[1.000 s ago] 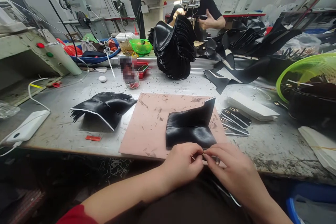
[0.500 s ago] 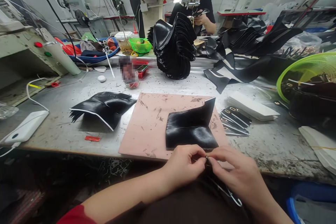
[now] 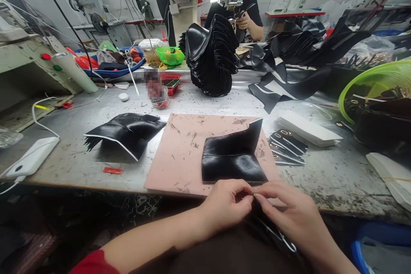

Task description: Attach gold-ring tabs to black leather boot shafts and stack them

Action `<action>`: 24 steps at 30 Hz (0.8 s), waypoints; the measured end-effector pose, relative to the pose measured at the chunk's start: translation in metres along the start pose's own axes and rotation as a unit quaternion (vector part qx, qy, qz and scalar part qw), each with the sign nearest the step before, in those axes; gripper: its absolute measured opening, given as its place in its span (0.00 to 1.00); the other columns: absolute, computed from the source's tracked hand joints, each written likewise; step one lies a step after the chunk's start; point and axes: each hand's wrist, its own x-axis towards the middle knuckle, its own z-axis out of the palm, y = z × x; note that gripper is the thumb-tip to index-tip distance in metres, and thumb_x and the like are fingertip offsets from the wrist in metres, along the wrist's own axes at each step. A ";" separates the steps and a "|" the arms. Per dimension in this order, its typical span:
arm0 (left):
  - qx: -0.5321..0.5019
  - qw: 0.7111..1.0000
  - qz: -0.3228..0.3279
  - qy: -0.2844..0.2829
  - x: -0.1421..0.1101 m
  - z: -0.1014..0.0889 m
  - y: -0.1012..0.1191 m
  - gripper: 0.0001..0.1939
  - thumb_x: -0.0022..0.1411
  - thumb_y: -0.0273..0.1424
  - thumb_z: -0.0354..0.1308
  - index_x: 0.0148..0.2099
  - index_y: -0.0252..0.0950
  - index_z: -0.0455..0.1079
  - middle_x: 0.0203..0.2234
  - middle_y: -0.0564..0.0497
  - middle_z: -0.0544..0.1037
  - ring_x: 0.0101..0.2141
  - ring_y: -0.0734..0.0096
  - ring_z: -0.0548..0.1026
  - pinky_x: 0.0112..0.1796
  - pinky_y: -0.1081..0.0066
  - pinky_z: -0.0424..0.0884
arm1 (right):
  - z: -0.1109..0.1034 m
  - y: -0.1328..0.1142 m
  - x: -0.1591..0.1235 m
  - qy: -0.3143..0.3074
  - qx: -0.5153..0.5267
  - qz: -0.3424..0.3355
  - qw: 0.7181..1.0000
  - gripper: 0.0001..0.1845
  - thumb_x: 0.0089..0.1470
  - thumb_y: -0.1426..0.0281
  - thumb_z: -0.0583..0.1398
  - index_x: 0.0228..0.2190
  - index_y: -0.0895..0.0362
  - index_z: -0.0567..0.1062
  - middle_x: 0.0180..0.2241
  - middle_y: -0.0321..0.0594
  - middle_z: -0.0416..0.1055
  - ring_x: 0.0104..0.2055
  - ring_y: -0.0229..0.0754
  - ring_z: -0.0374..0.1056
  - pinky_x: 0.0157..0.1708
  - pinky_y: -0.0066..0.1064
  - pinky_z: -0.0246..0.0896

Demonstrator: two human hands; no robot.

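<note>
Near the bench's front edge, my left hand [image 3: 229, 203] and my right hand [image 3: 287, 205] meet with fingertips pinched together. Between them is the end of a narrow dark strip, mostly hidden by the fingers. Its white edge [image 3: 285, 239] seems to hang below my right hand over my dark lap. Just beyond my fingers, a folded black leather piece [image 3: 231, 158] lies on a pink board [image 3: 173, 158]. To the right of the board, several black straps [image 3: 287, 145] with gold-coloured metal loops and white edges lie fanned out.
A pile of black leather pieces [image 3: 125, 130] lies left of the board, behind a red strip [image 3: 112, 171]. White strips [image 3: 310, 128] and a green basket [image 3: 348, 94] are at right. A large black leather stack [image 3: 212, 60] stands ahead; a co-worker's hand [image 3: 245, 21] shows behind it.
My pinched hands shifted slightly right and down, then stayed nearly still; more of the white edge hangs below. The co-worker's hands moved behind the stack, one now holding a dark object.
</note>
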 end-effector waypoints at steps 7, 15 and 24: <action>0.029 0.998 0.051 0.023 -0.002 0.003 -0.001 0.10 0.52 0.23 0.50 0.32 0.32 0.73 0.27 0.49 0.77 0.28 0.74 0.71 0.31 0.78 0.65 | 0.005 -0.010 -0.002 0.066 -0.094 -0.062 0.991 0.06 0.50 0.72 0.55 0.26 0.54 0.72 0.25 0.39 0.72 0.28 0.40 0.69 0.28 0.30 0.65; -0.002 0.999 0.048 0.019 -0.003 0.001 0.000 0.10 0.50 0.23 0.51 0.32 0.32 0.73 0.26 0.50 0.77 0.26 0.74 0.71 0.30 0.77 0.66 | 0.001 -0.010 -0.001 0.056 -0.010 -0.029 0.998 0.05 0.49 0.72 0.56 0.26 0.53 0.73 0.25 0.37 0.73 0.27 0.39 0.70 0.26 0.27 0.67; -0.082 0.997 0.004 0.004 -0.002 0.002 0.003 0.08 0.51 0.26 0.52 0.31 0.31 0.72 0.25 0.50 0.76 0.27 0.73 0.71 0.31 0.75 0.67 | -0.001 -0.007 -0.002 0.061 0.037 -0.020 0.997 0.06 0.51 0.72 0.56 0.25 0.54 0.74 0.26 0.38 0.73 0.28 0.39 0.70 0.27 0.26 0.67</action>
